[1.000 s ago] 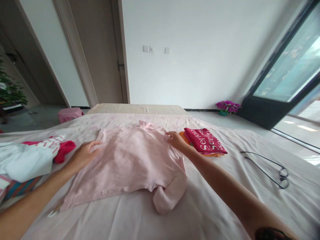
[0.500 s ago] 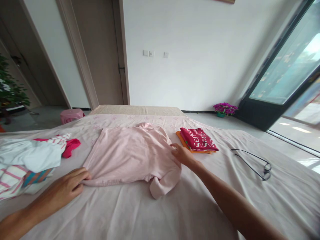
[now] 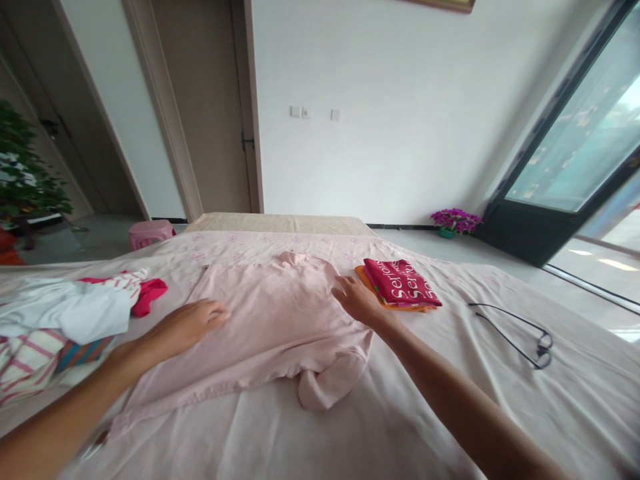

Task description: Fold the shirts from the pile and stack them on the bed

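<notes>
A pale pink long-bodied shirt (image 3: 270, 313) lies spread on the bed sheet, its collar toward the far side and one short sleeve (image 3: 333, 380) bent at the near right. My left hand (image 3: 193, 327) hovers over or rests on its left part, fingers loosely stretched and holding nothing; contact is unclear. At the right edge of the shirt, my right hand (image 3: 355, 300) lies with fingers apart on the fabric. Just beyond that hand sits a folded red garment with white lettering (image 3: 403, 283), on top of an orange one (image 3: 415, 308).
On the left is a heap of white, striped and red clothes (image 3: 90, 310). Black-framed glasses (image 3: 540, 350) lie on the sheet (image 3: 440, 400) at right. Past the bed stand a pink stool (image 3: 151, 232) and a pot of purple flowers (image 3: 455, 220).
My left hand has let go of the shirt's near left corner and moved up and right over it. The shirt's left side now spreads nearer and further left. My right hand's fingers have opened.
</notes>
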A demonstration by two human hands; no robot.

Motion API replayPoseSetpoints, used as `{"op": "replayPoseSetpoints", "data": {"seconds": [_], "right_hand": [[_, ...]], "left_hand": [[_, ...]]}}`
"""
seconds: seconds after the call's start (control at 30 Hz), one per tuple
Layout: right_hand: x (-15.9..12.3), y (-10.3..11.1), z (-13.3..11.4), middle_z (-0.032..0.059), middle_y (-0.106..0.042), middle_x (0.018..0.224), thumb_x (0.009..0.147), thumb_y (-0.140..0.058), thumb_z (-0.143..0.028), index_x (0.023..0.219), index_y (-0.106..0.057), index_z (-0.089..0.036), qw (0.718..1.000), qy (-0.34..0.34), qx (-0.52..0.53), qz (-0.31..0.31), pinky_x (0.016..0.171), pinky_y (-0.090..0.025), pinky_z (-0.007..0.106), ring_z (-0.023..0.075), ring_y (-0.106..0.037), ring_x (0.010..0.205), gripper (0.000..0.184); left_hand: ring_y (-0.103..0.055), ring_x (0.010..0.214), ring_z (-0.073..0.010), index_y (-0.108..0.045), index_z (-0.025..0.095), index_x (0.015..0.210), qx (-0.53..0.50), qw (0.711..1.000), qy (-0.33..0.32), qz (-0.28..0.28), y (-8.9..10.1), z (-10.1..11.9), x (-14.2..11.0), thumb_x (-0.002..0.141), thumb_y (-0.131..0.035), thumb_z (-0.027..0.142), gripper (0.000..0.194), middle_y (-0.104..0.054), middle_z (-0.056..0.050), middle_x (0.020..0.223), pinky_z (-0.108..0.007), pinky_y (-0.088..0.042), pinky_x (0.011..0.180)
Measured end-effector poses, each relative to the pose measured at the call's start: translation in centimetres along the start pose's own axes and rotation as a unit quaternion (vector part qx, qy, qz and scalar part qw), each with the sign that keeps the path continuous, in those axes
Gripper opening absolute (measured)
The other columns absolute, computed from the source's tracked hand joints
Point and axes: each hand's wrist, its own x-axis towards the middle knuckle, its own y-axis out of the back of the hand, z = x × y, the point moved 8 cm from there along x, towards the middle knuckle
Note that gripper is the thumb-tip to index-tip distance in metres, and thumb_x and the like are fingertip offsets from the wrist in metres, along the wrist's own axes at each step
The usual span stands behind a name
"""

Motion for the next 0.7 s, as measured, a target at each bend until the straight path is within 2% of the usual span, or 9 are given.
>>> {"op": "replayPoseSetpoints", "data": {"seconds": [0.07,0.13,0.2,0.27,0.4,0.47,0.57,0.7], "right_hand": [[1.7,-2.0,-2.1,0.0159,-0.04,0.153,0.1,-0.035,-0.045,0.15,-0.037,-0.015,0.999,0.031,-0.017,-0.004,0.11,-0.033,0.04,0.0294,-0.038,0.14,0.059],[3.0,-4.5,-3.2,0.0156,-0.03,0.159,0.1,-0.033,-0.048,0.154,-0.031,-0.014,0.997,0.057,-0.039,-0.022,0.115,-0.026,0.045,0.0309,-0.025,0.147,0.064],[3.7,-6.7,-3.0,0.0143,-0.026,0.161,0.1,-0.03,-0.052,0.155,-0.029,-0.015,0.995,0.071,-0.058,-0.045,0.118,-0.02,0.048,0.0316,-0.021,0.148,0.066],[4.0,-8.1,-1.5,0.0127,-0.024,0.162,0.1,-0.027,-0.054,0.155,-0.029,-0.015,0.994,0.067,-0.071,-0.052,0.12,-0.015,0.048,0.0304,-0.02,0.149,0.067],[4.1,-8.3,2.1,0.0124,-0.022,0.162,0.101,-0.024,-0.052,0.155,-0.029,-0.011,0.995,0.037,-0.086,-0.036,0.121,-0.014,0.043,0.0258,-0.015,0.151,0.068],[3.9,-7.9,2.9,0.0126,-0.021,0.162,0.101,-0.024,-0.051,0.155,-0.028,-0.01,0.995,0.033,-0.085,-0.034,0.121,-0.016,0.044,0.0253,-0.015,0.151,0.067],[3.6,-7.0,2.7,0.0129,-0.023,0.162,0.102,-0.026,-0.047,0.154,-0.031,-0.011,0.996,0.028,-0.077,-0.034,0.119,-0.017,0.049,0.0266,-0.018,0.15,0.063],[1.6,-4.3,1.4,0.0151,-0.04,0.154,0.101,-0.038,-0.036,0.147,-0.043,-0.014,0.997,0.019,-0.07,0.007,0.117,-0.021,0.048,0.0277,-0.03,0.144,0.052]], "left_hand": [[-0.06,0.12,-0.0237,-0.065,0.019,0.12,-0.008,0.998,-0.02,0.065,-0.6,2.3,4.0,0.093,-0.032,0.043,0.048,-0.067,-0.011,0.127,-0.034,-0.04,0.104],[-0.05,0.133,-0.0231,-0.056,0.014,0.134,0.02,0.996,-0.005,0.086,-2.6,2.7,7.1,0.094,-0.03,0.041,0.055,-0.057,-0.014,0.142,-0.035,-0.035,0.112],[-0.04,0.141,-0.0267,-0.049,0.009,0.141,0.037,0.995,0.015,0.087,-4.7,1.6,8.9,0.094,-0.031,0.042,0.06,-0.047,-0.018,0.15,-0.041,-0.03,0.116],[-0.033,0.145,-0.0308,-0.044,0.01,0.145,0.059,0.994,0.049,0.079,-6.0,-1.0,9.6,0.094,-0.033,0.045,0.064,-0.038,-0.018,0.156,-0.048,-0.026,0.117],[-0.025,0.149,-0.0299,-0.035,0.017,0.152,0.133,0.982,0.122,0.06,-6.3,-7.7,9.0,0.095,-0.029,0.05,0.066,-0.028,-0.013,0.162,-0.049,-0.021,0.118],[-0.024,0.149,-0.0303,-0.034,0.017,0.152,0.152,0.976,0.139,0.067,-5.7,-10.0,8.1,0.096,-0.027,0.051,0.066,-0.028,-0.013,0.162,-0.049,-0.02,0.118],[-0.024,0.149,-0.0325,-0.034,0.017,0.153,0.155,0.974,0.144,0.08,-5.3,-11.4,6.4,0.096,-0.024,0.051,0.067,-0.029,-0.013,0.161,-0.049,-0.022,0.117],[-0.029,0.146,-0.0337,-0.034,0.016,0.152,0.151,0.976,0.135,0.085,-5.4,-11.4,3.7,0.095,-0.027,0.049,0.067,-0.027,-0.016,0.161,-0.05,-0.025,0.115]]}}
